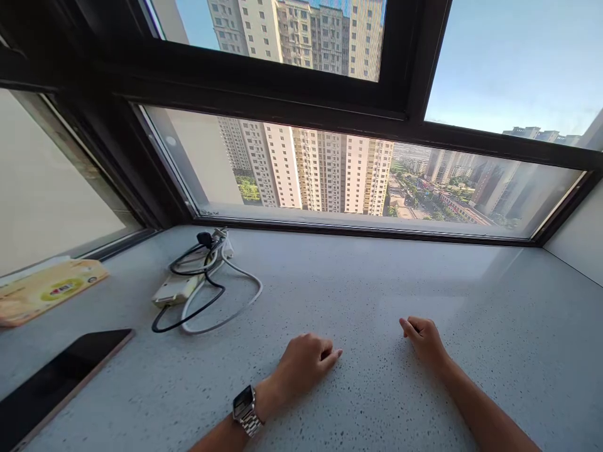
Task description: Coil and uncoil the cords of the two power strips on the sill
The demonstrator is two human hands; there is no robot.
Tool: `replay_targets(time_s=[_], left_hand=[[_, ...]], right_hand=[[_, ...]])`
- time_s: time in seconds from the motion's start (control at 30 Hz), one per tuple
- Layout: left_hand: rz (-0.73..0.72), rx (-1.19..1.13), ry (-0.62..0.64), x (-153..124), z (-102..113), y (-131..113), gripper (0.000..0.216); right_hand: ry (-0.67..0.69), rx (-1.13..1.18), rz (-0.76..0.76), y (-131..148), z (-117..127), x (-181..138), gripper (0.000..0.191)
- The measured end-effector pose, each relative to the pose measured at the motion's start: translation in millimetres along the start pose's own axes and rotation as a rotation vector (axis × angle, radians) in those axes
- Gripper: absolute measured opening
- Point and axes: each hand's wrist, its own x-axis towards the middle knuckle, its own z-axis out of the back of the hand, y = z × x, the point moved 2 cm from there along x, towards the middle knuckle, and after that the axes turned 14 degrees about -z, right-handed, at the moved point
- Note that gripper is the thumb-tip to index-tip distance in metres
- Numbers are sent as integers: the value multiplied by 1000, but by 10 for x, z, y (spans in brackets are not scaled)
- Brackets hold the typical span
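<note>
My left hand (308, 363) rests in a loose fist on the speckled white sill (358, 289), thumb pointing right, and nothing shows in it. A watch (245, 409) with a metal band is on that wrist. To the right, my right hand (424, 340) also lies on the sill with its fingers curled in and the thumb toward the left. I see nothing in its grip either. A stretch of sill separates the two hands, and they do not touch. Nearest to my left hand is a tangle of black and white cables (245, 307).
A white power strip (176, 290) lies under the cables at the left. Farther left are a yellow tissue pack (56, 285) and a dark-screened tablet (66, 376). Behind the sill stands a dark window frame (264, 94), with tall buildings (325, 169) outside.
</note>
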Motion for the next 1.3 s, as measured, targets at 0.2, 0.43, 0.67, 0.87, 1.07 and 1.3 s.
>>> replay_targets(time_s=[0.2, 0.43, 0.67, 0.87, 1.07, 1.3], left_hand=[[5, 27, 44, 2, -11, 4, 46], [13, 77, 78, 1, -24, 10, 44], [10, 81, 112, 5, -39, 29, 44], [19, 76, 122, 1, -46, 28, 44], [17, 74, 120, 4, -50, 38, 44], [21, 86, 126, 3, -48, 36, 43]], right_hand=[[12, -30, -4, 1, 1, -4, 49], [0, -81, -21, 25, 12, -16, 47], [18, -100, -2, -2, -4, -12, 47], [32, -110, 6, -13, 4, -9, 49], [33, -134, -3, 6, 5, -15, 49], [33, -130, -2, -19, -9, -2, 49]])
